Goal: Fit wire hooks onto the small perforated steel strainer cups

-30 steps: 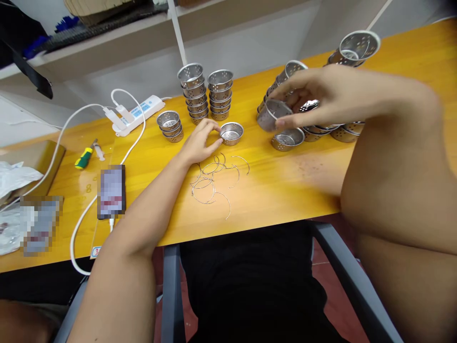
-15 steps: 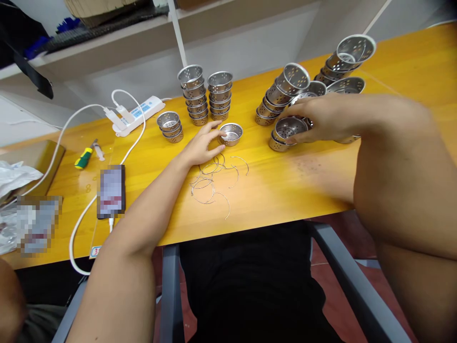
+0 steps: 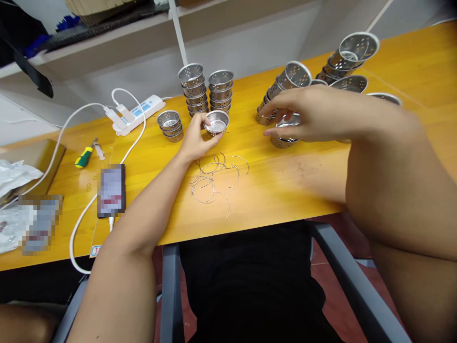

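Observation:
My left hand [image 3: 197, 138] grips a small perforated metal cup [image 3: 217, 125] by its side, thumb at the front and fingers behind. It is in front of two tall stacks of like cups [image 3: 191, 88] [image 3: 220, 90]. My right hand [image 3: 298, 114] is open, fingers apart and curved, above a short pair of nested cups [image 3: 283, 141] that it partly hides. Behind that hand leans another cup stack [image 3: 294, 76]. Several thin curved wires [image 3: 214, 178] lie loose on the table below my left hand.
A short cup stack [image 3: 170, 126] stands left of my left hand. More cups [image 3: 352, 57] are at the far right. On the left are a power strip [image 3: 141, 114] with white cables, a phone [image 3: 111, 190], a green-yellow screwdriver [image 3: 84, 157] and plastic bags [image 3: 16, 176].
My left hand has closed on the single cup and shifted it left and slightly back. My right hand has let go of the nested cups and moved a little left above them.

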Demonstrator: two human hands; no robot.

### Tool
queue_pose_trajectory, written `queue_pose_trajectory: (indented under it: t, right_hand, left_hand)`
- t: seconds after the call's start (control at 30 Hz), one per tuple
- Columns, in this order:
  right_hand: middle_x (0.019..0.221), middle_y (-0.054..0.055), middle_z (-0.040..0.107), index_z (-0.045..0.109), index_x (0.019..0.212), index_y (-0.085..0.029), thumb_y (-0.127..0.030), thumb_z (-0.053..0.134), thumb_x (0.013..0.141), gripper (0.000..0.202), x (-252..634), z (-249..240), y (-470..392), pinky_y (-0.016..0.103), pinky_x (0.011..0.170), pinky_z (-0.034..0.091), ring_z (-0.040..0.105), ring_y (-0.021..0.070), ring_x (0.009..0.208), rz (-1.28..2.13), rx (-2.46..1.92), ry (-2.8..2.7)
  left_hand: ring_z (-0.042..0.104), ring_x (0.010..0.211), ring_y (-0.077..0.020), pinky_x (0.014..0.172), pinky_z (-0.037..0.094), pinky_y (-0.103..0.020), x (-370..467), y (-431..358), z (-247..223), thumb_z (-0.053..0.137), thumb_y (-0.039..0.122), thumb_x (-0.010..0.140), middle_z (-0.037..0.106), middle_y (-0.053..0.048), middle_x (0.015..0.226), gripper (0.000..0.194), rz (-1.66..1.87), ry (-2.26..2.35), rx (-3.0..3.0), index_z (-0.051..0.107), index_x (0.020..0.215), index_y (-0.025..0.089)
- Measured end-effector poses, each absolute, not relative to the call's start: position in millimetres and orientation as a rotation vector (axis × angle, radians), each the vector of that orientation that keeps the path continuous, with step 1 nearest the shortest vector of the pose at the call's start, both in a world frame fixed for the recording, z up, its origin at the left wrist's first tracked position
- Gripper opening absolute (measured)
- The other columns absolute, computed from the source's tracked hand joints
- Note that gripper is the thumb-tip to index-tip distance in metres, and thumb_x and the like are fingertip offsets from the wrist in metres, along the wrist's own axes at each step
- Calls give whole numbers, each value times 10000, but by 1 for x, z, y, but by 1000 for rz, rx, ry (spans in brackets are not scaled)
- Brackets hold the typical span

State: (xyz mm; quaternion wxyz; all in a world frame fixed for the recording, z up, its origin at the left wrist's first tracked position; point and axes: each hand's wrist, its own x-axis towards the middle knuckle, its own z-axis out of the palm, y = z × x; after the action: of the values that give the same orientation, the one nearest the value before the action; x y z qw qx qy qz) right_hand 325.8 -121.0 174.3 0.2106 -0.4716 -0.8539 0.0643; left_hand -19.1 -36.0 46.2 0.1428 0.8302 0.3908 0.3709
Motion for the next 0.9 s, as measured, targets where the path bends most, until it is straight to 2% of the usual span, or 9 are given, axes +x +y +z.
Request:
queue_pose_trajectory:
  t: [0.03, 0.1, 0.13, 0.3, 0.53, 0.6, 0.7, 0.77, 0.9]
  right_hand:
    - [1117, 33, 903, 891, 1199, -262, -293, 974, 887, 324, 317, 177, -122, 385, 797, 548, 789, 217, 850, 240, -1271, -2525]
    - [890, 6, 862, 883, 1025, -239, -306, 944, 936, 127, 296, 179, -123, 349, 683, 487, 705, 174, 670, 417, -1375, -2731]
    - [794, -9, 824, 873, 941, -247, -342, 944, 954, 120, 285, 177, -123, 349, 633, 446, 647, 166, 596, 485, -1502, -2832]
    - [592, -9, 628, 702, 620, -233, -274, 929, 916, 375, 238, 151, -122, 358, 627, 342, 515, 174, 566, 633, -1587, -3000]
    - [855, 25, 792, 786, 903, -209, -126, 717, 972, 128, 210, 122, -125, 361, 721, 456, 629, 186, 715, 708, -1064, -2809]
    - [1064, 80, 827, 806, 1079, -196, -204, 752, 1002, 95, 207, 116, -127, 383, 820, 531, 708, 234, 878, 676, -974, -2706]
    - [1423, 161, 754, 787, 1353, -214, -492, 878, 1000, 459, 201, 103, -130, 462, 1028, 597, 730, 348, 1232, 636, -899, -2643]
    - [1431, 182, 725, 799, 1345, -209, -536, 886, 1004, 480, 195, 95, -132, 498, 1082, 596, 707, 385, 1296, 614, -901, -2689]
    - [1302, 161, 746, 821, 1195, -195, -325, 773, 1095, 170, 185, 89, -134, 436, 991, 566, 718, 339, 1196, 549, -937, -2739]
  left_hand:
    - [705, 1423, -305, 1212, 653, -543, -20, -33, 43, 820, 580, 1036, 646, -135, 1517, 635, 1126, 1158, 2348, 507, 1517, 307]
    - [663, 1515, -323, 1227, 651, -538, -22, -26, 37, 815, 617, 1040, 563, -162, 1615, 832, 1198, 1199, 2289, 345, 1670, 344]
    - [633, 1561, -338, 1244, 642, -541, -24, -22, 34, 816, 633, 1035, 533, -171, 1648, 881, 1223, 1206, 2279, 306, 1695, 350]
    - [615, 1565, -380, 1242, 642, -564, -29, -16, 31, 856, 676, 978, 546, -169, 1630, 850, 1259, 1197, 2260, 413, 1612, 324]
    - [646, 1532, -375, 1245, 630, -571, -25, -29, 39, 913, 542, 951, 591, -158, 1620, 812, 1192, 1224, 2263, 442, 1576, 326]
    - [645, 1537, -367, 1252, 623, -561, -25, -30, 39, 908, 530, 957, 588, -159, 1626, 813, 1187, 1210, 2278, 431, 1581, 322]
    - [633, 1559, -367, 1292, 593, -574, -26, -29, 39, 894, 546, 966, 586, -157, 1632, 816, 1168, 1200, 2296, 420, 1591, 322]
    - [627, 1570, -370, 1313, 576, -586, -27, -29, 39, 891, 565, 965, 586, -156, 1637, 818, 1148, 1202, 2299, 422, 1591, 327]
    - [634, 1572, -363, 1335, 564, -582, -26, -30, 39, 898, 561, 959, 594, -156, 1640, 818, 1161, 1175, 2290, 423, 1580, 318]
